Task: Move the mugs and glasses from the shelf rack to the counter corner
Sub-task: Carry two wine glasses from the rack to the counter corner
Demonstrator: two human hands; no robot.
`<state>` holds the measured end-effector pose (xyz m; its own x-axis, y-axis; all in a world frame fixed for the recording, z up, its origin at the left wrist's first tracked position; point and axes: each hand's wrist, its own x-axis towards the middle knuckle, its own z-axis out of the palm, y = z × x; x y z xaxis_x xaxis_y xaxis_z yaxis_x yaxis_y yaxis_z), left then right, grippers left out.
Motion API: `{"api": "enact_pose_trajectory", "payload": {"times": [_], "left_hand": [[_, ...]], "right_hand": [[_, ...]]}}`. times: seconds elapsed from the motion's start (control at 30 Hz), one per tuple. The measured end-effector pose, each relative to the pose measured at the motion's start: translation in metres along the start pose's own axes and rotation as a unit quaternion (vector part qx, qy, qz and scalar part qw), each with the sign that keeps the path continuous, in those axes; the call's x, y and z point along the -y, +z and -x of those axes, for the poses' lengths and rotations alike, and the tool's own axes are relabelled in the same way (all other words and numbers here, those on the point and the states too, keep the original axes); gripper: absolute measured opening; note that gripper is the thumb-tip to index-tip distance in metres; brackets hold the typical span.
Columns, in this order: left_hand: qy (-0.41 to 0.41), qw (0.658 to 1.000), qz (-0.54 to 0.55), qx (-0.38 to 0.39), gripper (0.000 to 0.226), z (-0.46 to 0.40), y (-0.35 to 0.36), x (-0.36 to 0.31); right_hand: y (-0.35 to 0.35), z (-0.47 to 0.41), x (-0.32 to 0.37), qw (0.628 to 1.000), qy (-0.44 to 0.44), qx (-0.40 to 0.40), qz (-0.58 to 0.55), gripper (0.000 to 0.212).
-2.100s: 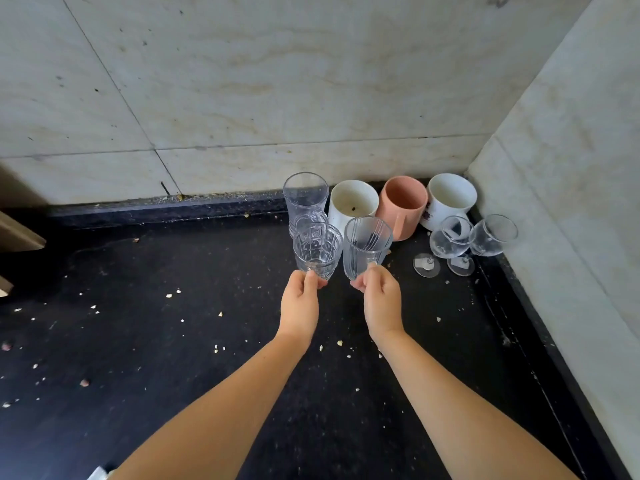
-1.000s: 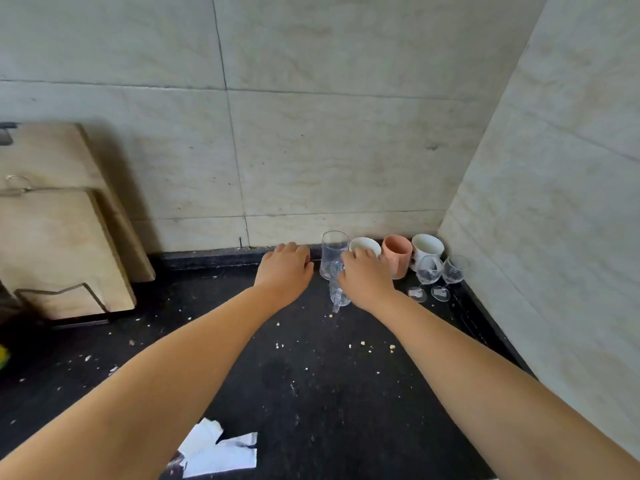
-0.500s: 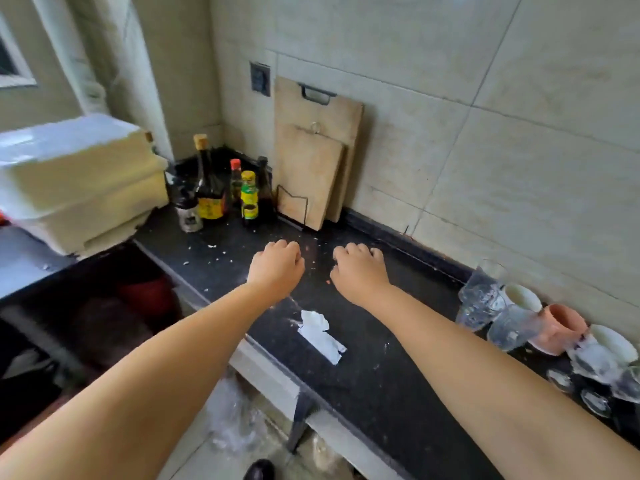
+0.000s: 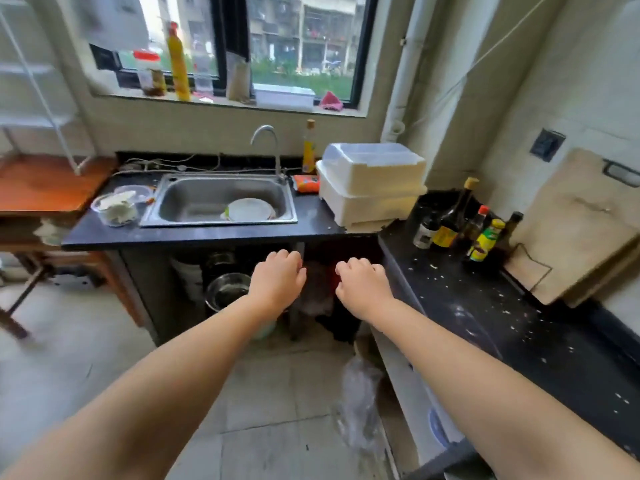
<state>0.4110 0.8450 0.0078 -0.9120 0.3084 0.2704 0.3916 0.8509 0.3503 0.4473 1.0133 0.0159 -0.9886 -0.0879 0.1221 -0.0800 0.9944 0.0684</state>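
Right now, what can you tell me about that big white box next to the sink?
The white box looks like plastic, made of two stacked parts: a cream lower tub and a paler, slightly see-through lid on top, shut. It sits upright on the dark counter, right of the steel sink. Its right end reaches the corner beside the sauce bottles. An orange packet lies at its left. What's inside cannot be seen.

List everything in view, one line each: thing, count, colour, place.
sink: one, steel, in the counter under the window
plate: one, white, in the sink
tap: one, chrome, behind the sink
dish box: one, white, right of the sink
sauce bottles: about five, dark and yellow, right counter corner
cutting boards: two, pale wood, leaning on the right wall
metal pot: one, under the counter
left hand: empty, fingers loosely curled
right hand: empty, fingers loosely curled
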Motion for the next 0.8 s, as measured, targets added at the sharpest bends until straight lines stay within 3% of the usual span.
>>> {"api": "enact_pose_trajectory", "payload": {"times": [0.2, 0.4, 0.63, 0.8], "left_hand": [[-0.107, 0.992, -0.056, -0.044, 0.025, 0.058, -0.102, 0.198], [-0.200, 0.975, -0.079, -0.050, 0.020, 0.110, -0.177, 0.337], [-0.269, 0.955, -0.074, -0.104, 0.017, 0.140, -0.240, 0.460], [-0.295, 0.943, -0.088, -0.123, 0.020, 0.113, -0.277, 0.547]], "right_hand": [[-0.001, -0.069, 0.224, 0.993, -0.103, -0.015, -0.053, 0.033], [-0.009, -0.113, 0.387, 0.979, -0.172, -0.006, -0.106, 0.030], [-0.020, -0.174, 0.522, 0.961, -0.241, 0.011, -0.133, 0.027], [-0.025, -0.240, 0.603, 0.954, -0.262, -0.009, -0.148, 0.031]]}}
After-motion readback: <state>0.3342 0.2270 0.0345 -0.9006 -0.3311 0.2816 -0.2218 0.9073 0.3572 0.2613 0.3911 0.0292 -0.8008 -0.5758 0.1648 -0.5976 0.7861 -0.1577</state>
